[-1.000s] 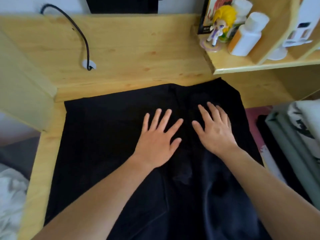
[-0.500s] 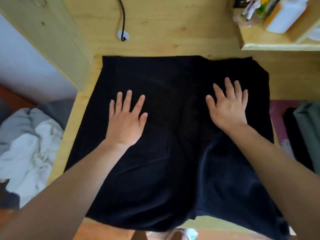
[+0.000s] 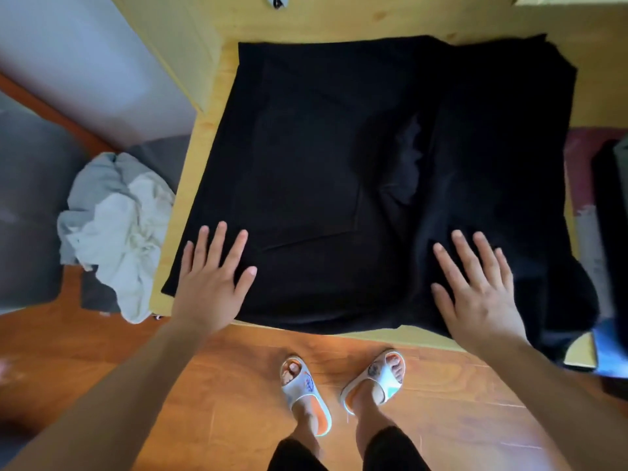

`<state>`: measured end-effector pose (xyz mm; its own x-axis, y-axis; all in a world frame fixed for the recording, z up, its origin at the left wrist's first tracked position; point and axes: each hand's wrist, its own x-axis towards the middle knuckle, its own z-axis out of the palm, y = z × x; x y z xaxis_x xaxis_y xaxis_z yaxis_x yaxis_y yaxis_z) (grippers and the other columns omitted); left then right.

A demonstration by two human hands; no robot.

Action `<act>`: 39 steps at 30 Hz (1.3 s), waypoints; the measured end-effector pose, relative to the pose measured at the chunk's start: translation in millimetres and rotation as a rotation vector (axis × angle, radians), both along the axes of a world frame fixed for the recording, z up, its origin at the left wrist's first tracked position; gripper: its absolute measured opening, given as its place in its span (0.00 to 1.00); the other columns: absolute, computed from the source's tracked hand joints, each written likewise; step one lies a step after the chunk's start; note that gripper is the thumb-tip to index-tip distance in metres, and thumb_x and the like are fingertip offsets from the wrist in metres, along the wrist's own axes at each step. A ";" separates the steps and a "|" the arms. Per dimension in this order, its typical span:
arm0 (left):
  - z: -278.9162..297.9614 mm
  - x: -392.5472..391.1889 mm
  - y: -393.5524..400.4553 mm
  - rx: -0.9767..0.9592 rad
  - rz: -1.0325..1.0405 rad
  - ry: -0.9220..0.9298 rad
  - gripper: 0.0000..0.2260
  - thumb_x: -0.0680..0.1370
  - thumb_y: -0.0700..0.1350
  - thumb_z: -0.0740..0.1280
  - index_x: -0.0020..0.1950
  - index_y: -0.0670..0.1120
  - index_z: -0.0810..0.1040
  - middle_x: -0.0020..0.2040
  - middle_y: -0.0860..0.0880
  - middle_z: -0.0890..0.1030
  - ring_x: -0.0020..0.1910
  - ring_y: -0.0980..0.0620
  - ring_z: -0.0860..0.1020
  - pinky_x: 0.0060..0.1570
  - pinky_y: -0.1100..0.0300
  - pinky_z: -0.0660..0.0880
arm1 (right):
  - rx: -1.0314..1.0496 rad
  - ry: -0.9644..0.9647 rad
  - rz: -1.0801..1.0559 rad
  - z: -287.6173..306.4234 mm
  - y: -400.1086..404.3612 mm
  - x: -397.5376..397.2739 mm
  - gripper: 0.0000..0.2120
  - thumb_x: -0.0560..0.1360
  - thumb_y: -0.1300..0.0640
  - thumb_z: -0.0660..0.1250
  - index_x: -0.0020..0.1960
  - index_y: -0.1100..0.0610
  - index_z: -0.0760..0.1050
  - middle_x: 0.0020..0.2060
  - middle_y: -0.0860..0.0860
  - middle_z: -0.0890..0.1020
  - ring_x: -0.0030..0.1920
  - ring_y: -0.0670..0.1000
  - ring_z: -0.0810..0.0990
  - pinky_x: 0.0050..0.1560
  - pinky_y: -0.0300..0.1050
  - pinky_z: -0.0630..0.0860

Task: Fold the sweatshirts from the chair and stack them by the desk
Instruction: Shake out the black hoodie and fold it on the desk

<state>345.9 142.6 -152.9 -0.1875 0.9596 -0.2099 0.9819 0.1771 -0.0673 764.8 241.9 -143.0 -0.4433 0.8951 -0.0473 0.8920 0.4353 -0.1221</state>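
Head view: left hand (image 3: 210,283) and right hand (image 3: 475,287), fingers straight and spread, press black sweatshirt (image 3: 323,164). Its folds are indistinct; the 3 o'clock edge blurs past the desk (image 3: 200,130).

A lived-in room of a home, probably a bedroom or dorm room; a pale wooden desk (image 3: 390,15) stands on an orange-brown wood floor (image 3: 238,385); a crumpled heap of clothes (image 3: 112,229) lies on a grey seat beside the desk; the person stands in slippers (image 3: 306,392), legs bare below dark shorts; a cable port (image 3: 278,0) sits in the desktop.
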 end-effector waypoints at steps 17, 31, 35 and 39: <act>14.5 -28.8 -44.4 -0.050 -0.178 -0.106 0.28 0.84 0.62 0.44 0.83 0.55 0.58 0.83 0.45 0.56 0.82 0.39 0.53 0.78 0.39 0.56 | 0.124 -0.156 0.182 42.8 -76.5 -74.4 0.17 0.68 0.67 0.71 0.56 0.58 0.80 0.68 0.61 0.72 0.70 0.65 0.67 0.75 0.64 0.59; 38.7 -27.9 -41.6 -0.038 -0.229 0.040 0.33 0.83 0.62 0.49 0.77 0.39 0.68 0.78 0.41 0.68 0.77 0.37 0.65 0.75 0.39 0.60 | 0.183 -0.019 0.298 63.6 -68.1 -52.6 0.16 0.68 0.72 0.68 0.52 0.58 0.80 0.45 0.51 0.81 0.61 0.60 0.76 0.76 0.60 0.60; 39.0 -53.3 -49.1 -0.022 -0.496 -0.036 0.29 0.79 0.59 0.66 0.72 0.41 0.75 0.71 0.42 0.76 0.71 0.40 0.73 0.65 0.44 0.74 | 0.090 0.053 0.319 85.6 -62.5 -55.8 0.16 0.68 0.71 0.67 0.49 0.54 0.82 0.45 0.47 0.81 0.57 0.53 0.77 0.75 0.57 0.63; 43.8 -64.3 -42.1 0.055 -0.585 -0.104 0.14 0.75 0.47 0.75 0.59 0.43 0.83 0.59 0.46 0.82 0.62 0.44 0.80 0.52 0.51 0.82 | -0.187 -0.092 0.235 85.1 -48.8 -61.8 0.10 0.75 0.62 0.63 0.50 0.49 0.76 0.39 0.43 0.79 0.46 0.44 0.77 0.78 0.53 0.59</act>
<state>281.5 100.6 -109.1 0.3945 0.9073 -0.1456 0.9183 -0.3947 0.0287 703.0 193.1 -57.9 -0.6231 0.7408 -0.2510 0.7807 0.6084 -0.1426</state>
